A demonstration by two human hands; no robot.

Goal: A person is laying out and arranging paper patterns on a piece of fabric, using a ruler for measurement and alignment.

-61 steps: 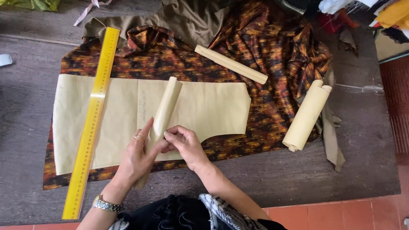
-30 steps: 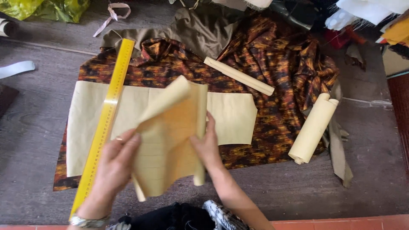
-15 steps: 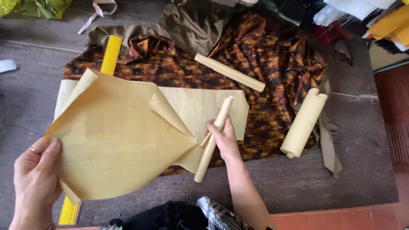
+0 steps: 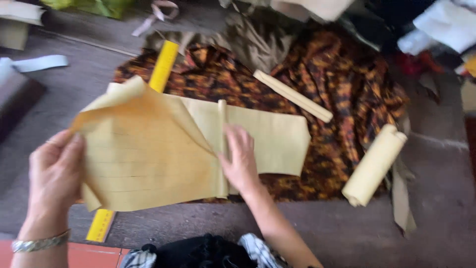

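Observation:
My left hand grips the left edge of a large tan paper pattern sheet and holds it unrolled and lifted above the table. My right hand presses on the sheet's rolled right edge, fingers laid flat over it. Under it lies a second tan pattern piece, flat on an orange and black patterned fabric. A yellow ruler runs under the lifted sheet and reappears near the table's front edge.
A thin paper roll lies diagonally on the fabric. A thicker paper roll rests at the fabric's right edge. Olive cloth is bunched at the back. The grey table has clutter at the far corners.
The rolled paper has been spread out leftward into a wide sheet. My left hand moved left with its edge, and my right hand now pins the remaining roll down.

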